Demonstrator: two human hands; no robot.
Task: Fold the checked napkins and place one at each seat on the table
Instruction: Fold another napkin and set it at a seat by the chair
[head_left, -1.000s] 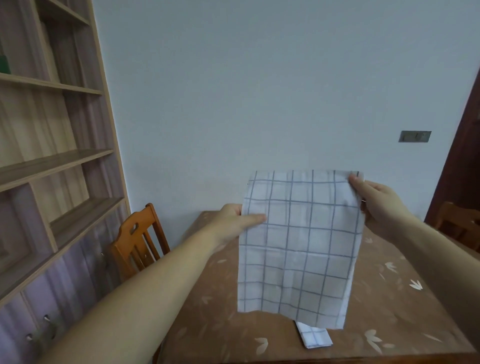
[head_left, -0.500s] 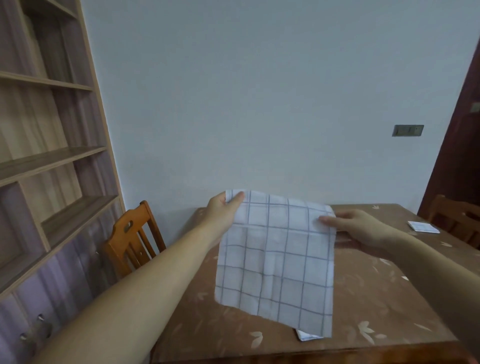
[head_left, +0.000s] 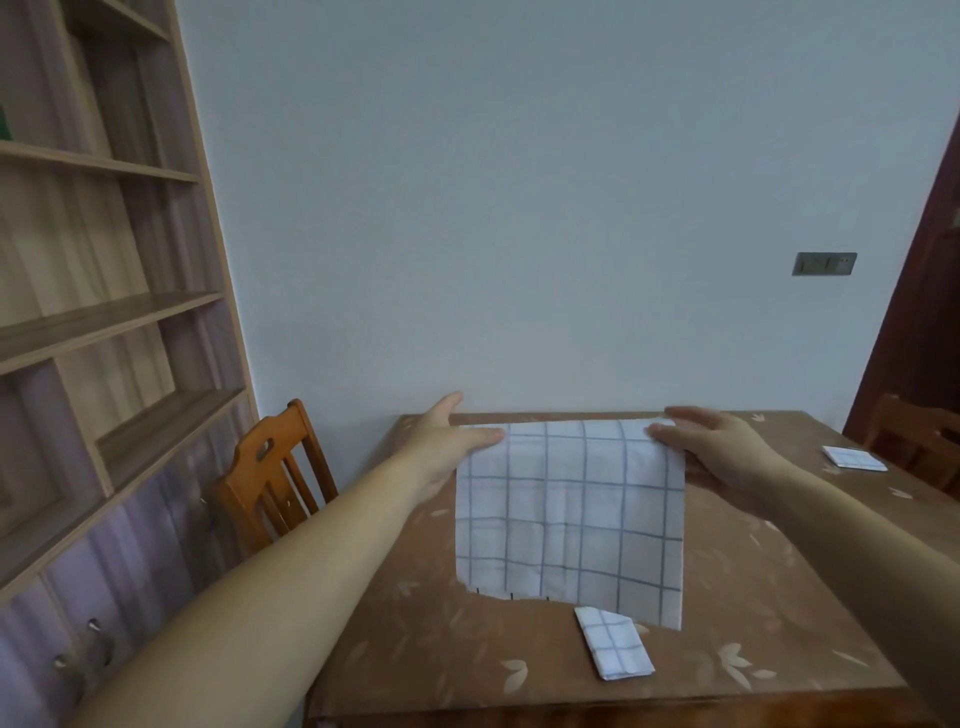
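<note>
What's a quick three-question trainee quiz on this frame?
1. True or false: only the left hand holds the open napkin; the right hand is off it.
2. How many folded napkins lie on the table? A one, B two, C four.
3. Fill in: the far-right folded napkin lies in front of a ___.
Key: 1 false, both hands pinch its top corners. 2 B: the near folded napkin and the far-right one. 3 chair.
</note>
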